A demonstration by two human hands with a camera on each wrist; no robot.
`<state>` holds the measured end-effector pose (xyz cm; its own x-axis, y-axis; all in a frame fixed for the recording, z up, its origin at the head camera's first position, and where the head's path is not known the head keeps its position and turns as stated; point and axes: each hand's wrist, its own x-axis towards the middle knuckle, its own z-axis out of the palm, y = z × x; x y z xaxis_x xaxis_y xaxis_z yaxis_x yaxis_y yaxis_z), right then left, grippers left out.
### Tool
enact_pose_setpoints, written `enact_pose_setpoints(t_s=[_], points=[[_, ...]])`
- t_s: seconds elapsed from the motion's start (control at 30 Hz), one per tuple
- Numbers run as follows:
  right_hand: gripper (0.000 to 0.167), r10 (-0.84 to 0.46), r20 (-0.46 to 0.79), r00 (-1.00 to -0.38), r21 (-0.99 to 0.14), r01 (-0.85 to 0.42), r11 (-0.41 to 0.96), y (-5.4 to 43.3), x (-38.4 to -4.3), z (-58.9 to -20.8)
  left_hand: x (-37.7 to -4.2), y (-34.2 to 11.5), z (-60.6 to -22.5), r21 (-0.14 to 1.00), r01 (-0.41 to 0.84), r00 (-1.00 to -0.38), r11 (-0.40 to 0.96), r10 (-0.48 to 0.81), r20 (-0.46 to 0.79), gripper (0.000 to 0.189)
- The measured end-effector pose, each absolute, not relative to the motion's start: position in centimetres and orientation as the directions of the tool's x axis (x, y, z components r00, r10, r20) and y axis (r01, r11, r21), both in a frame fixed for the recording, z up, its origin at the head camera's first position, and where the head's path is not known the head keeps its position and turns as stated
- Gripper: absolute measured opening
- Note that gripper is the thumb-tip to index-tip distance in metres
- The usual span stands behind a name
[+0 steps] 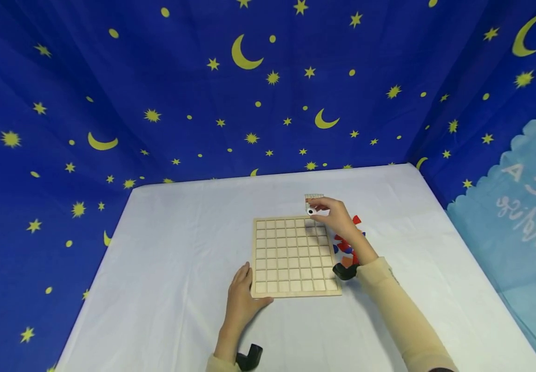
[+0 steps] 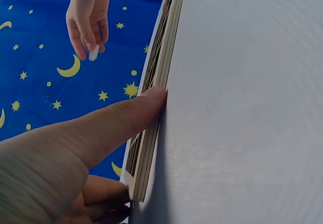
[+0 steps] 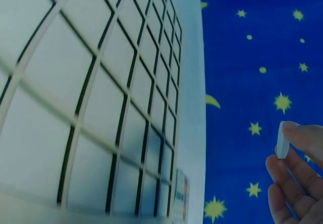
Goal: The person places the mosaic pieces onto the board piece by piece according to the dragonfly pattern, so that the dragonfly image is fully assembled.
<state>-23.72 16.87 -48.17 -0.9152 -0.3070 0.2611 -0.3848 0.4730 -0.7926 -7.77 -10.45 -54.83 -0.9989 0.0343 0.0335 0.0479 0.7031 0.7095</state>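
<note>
My right hand [image 1: 337, 217] pinches a small, thin white piece [image 1: 312, 211] with a black round mark between thumb and fingertips, above the far right corner of the wooden grid board [image 1: 296, 296]. Seen edge-on in the right wrist view, the piece [image 3: 283, 141] looks flat and pale. At the board's near left corner rests my left hand [image 1: 242, 299], its thumb straight along the near edge and its fingers along the left side. The left wrist view shows the thumb [image 2: 121, 120] touching the board's edge. The grid squares in view hold plain wood.
Red, blue and orange flat pieces [image 1: 346, 247] lie in a loose pile right of the board, partly behind the right forearm. Past the far edge lies a small printed card [image 1: 314, 196]. White cloth [image 1: 193, 248] covers the table, with a blue star-patterned curtain [image 1: 179, 77] behind.
</note>
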Motion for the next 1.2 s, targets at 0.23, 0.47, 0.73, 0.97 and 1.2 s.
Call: enact_pose_setpoints(t_s=[0.23,0.47,0.73,0.97,1.2], points=[[0.036,-0.338,0.267,-0.903,-0.779,-0.408,0.476,14.5,-23.7,-48.3,-7.8,-10.6,-54.8,0.717,0.058,-0.998,0.695,0.044,0.039,0.097],[0.035,-0.381,0.302,-0.874,-0.753,-0.464,0.466,12.7,-23.9,-49.0,-7.7,-10.5,-54.8,0.691,0.088,-0.996,0.718,0.053,0.072,0.097],[0.033,-0.423,0.299,-0.855,-0.752,-0.484,0.447,11.0,-24.0,-50.0,-7.7,-10.4,-54.8,0.686,0.085,-0.996,0.723,0.057,0.063,0.098],[0.034,-0.445,0.242,-0.862,-0.765,-0.452,0.460,9.7,-23.8,-51.1,-7.8,-10.3,-54.8,0.675,0.093,-0.996,0.732,0.061,0.071,0.097],[0.034,-0.426,0.165,-0.890,-0.834,-0.356,0.420,9.1,-23.7,-52.7,-7.8,-10.4,-54.8,0.672,0.081,-0.997,0.736,0.064,0.050,0.097]])
